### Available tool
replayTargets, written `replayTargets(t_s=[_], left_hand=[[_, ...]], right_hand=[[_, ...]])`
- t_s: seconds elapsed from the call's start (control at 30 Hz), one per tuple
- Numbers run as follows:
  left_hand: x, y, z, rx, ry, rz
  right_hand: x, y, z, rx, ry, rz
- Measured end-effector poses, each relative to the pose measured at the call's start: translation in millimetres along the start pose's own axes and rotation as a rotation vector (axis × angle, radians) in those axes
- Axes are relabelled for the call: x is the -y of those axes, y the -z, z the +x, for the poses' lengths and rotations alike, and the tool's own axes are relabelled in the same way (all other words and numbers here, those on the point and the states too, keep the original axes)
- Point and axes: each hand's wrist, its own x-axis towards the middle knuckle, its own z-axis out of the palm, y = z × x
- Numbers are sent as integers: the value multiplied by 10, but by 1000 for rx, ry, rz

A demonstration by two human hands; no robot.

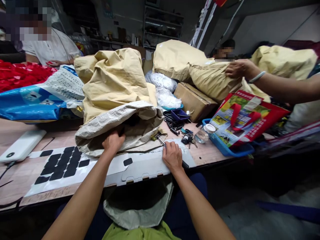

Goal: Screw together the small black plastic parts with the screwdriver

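Observation:
My left hand reaches into the mouth of a whitish woven sack lying on the table. Its thumb shows, but the other fingertips are hidden in the dark opening. Close to the table's front edge, my right hand is curled over a slim tool with a metal shaft and a black handle end. The tool's tip points toward the sack, near some small yellowish scraps. Below the table edge, another pale sack hangs open at my lap.
Black adhesive pads lie on a white sheet at left, beside a white power bank. Right stand keys, a clear jar and a blue tray with a red bag. Large tan sacks rise behind; a co-worker's arm grips one.

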Motion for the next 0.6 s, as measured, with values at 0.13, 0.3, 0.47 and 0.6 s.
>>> replayTargets(t_s=[0.13,0.3,0.47,0.6], left_hand=[[154,-3,-584,-17,-225,-107],[251,-171,-883,283,-708,-264],[328,-306,-862,247,-695,-274],[364,-343,-856,253,-685,-278]], right_hand=[[2,1,-1,9,-5,1],[7,2,-8,-5,-8,0],[5,13,-12,1,-6,8],[5,14,-4,11,-15,14]])
